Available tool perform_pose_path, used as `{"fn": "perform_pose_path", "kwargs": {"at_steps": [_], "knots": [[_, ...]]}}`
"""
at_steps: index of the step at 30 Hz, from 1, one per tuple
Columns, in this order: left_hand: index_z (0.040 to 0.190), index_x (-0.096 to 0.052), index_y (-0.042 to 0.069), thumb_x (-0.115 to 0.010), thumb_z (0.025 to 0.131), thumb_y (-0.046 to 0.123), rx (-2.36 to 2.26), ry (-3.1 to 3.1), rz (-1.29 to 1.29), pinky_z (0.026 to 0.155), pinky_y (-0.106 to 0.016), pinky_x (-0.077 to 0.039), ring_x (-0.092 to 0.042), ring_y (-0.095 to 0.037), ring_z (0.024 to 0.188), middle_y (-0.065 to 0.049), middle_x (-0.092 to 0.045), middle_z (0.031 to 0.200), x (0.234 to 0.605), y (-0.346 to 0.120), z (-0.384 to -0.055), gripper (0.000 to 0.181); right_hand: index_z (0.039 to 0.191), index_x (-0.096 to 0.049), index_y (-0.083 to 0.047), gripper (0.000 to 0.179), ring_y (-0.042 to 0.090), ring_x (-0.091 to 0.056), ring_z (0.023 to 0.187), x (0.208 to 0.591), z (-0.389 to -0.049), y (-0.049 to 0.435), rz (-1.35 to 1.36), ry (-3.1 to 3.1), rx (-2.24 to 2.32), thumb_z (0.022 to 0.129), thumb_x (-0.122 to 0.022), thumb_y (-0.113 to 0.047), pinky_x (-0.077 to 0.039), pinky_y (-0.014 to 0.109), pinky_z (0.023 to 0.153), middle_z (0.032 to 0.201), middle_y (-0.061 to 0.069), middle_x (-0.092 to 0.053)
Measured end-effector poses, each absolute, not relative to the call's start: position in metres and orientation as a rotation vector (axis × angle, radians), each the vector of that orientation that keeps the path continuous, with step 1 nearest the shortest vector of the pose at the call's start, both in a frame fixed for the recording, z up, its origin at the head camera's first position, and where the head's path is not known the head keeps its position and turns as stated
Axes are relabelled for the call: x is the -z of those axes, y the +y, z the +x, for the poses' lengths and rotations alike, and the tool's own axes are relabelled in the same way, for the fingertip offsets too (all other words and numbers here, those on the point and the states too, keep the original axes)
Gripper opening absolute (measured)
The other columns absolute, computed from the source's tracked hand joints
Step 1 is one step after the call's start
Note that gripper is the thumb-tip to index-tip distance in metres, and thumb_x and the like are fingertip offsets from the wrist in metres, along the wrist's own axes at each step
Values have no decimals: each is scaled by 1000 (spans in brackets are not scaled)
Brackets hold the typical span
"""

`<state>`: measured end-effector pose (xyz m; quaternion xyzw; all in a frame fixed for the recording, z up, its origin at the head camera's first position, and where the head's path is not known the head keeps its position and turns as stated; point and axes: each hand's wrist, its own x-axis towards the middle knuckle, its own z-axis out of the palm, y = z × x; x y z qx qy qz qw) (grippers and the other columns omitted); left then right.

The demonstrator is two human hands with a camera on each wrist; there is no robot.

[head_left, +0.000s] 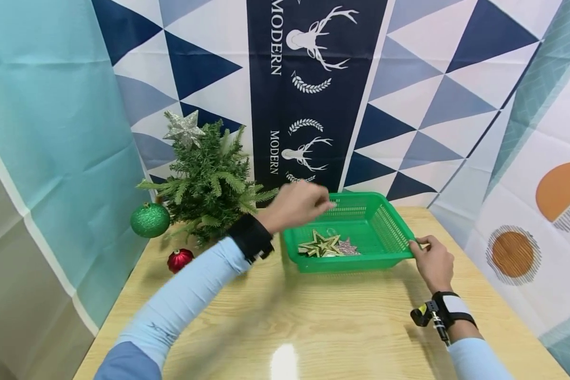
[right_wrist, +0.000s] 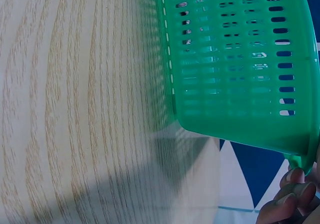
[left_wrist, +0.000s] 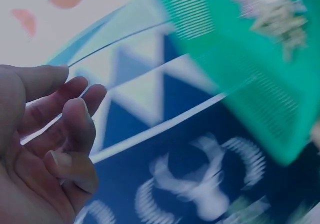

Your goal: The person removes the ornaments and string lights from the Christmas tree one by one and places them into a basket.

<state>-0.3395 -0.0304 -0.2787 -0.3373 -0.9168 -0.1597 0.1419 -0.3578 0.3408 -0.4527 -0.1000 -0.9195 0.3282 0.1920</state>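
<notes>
With twelve pointing away from the person, the left hand (head_left: 300, 203) hangs near the ten o'clock corner of a green basket (head_left: 351, 262), its fingers loosely bent and slightly spread; I see nothing in them. The gold star (head_left: 324, 244) lies inside the basket, lower and roughly six o'clock from those fingertips, and the left hand is nearer to it. The basket's long axis runs nine to three. The right hand (head_left: 433, 259) pinches the four o'clock corner's rim.
</notes>
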Motion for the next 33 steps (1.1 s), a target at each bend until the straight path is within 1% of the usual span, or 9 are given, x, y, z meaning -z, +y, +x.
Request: {"fn": "perform_pose_path", "kwargs": {"at_steps": [6, 12, 14, 17, 24, 26, 29, 31, 33], "knots": [[97, -76, 12, -66, 103, 31, 619, -2397, -818, 69, -27, -50, -62, -11, 70, 1, -74, 89, 192, -91, -327, 22, 124, -68, -1, 41, 29, -50, 70, 448, -355, 349, -285, -2564, -925, 104, -59, -35, -37, 38, 53, 83, 13, -60], [104, -76, 4, -65, 103, 26, 645, -2343, -498, 81, -39, -49, -65, -24, 76, -12, -76, 97, 156, -179, -315, 24, 126, -67, -1, 42, 31, -49, 74, 449, -352, 354, -288, -2574, -927, 104, -58, -36, -37, 38, 54, 85, 13, -59], [108, -75, 4, -65, 103, 28, 658, -2371, -366, 92, -43, -47, -65, -23, 76, -15, -75, 103, 152, -207, -312, 27, 126, -67, -1, 42, 32, -50, 74, 449, -352, 354, -294, -2573, -922, 104, -58, -36, -37, 38, 53, 85, 14, -60], [114, -73, 4, -64, 103, 34, 691, -2432, -179, 93, -44, -45, -63, -15, 65, -16, -73, 110, 155, -243, -309, 34, 126, -67, -1, 42, 33, -52, 77, 450, -350, 354, -298, -2587, -922, 104, -58, -36, -38, 38, 55, 87, 15, -61], [125, -69, 1, -64, 103, 34, 788, -2528, -12, 63, -23, -46, -61, -4, 55, -22, -70, 118, 177, -288, -313, 41, 127, -65, 1, 44, 38, -52, 85, 451, -349, 353, -302, -2606, -940, 105, -57, -36, -38, 41, 57, 95, 21, -61], [133, -64, -1, -62, 104, 35, 777, -2574, 1, 65, -27, -50, -62, -6, 55, -25, -67, 125, 183, -295, -316, 46, 127, -65, 1, 44, 39, -52, 86, 452, -349, 351, -303, -2604, -945, 105, -57, -36, -38, 41, 58, 96, 21, -61], [142, -55, -5, -60, 106, 33, 755, -2637, 0, 82, -42, -52, -63, -11, 53, -31, -62, 132, 191, -303, -320, 53, 128, -65, 0, 44, 38, -53, 86, 452, -350, 346, -290, -2604, -948, 105, -57, -36, -39, 41, 58, 95, 20, -62], [144, -52, -7, -60, 106, 31, 743, -2659, -9, 84, -50, -52, -64, -13, 53, -33, -61, 131, 196, -306, -321, 54, 127, -66, 0, 43, 36, -54, 83, 450, -350, 344, -283, -2601, -945, 104, -57, -36, -39, 40, 57, 92, 18, -62], [141, -56, -5, -60, 106, 31, 750, -2665, -21, 82, -47, -53, -64, -15, 54, -32, -63, 128, 198, -308, -322, 51, 126, -66, 0, 42, 34, -54, 80, 448, -350, 342, -281, -2594, -940, 104, -58, -35, -39, 38, 56, 90, 16, -62]]}}
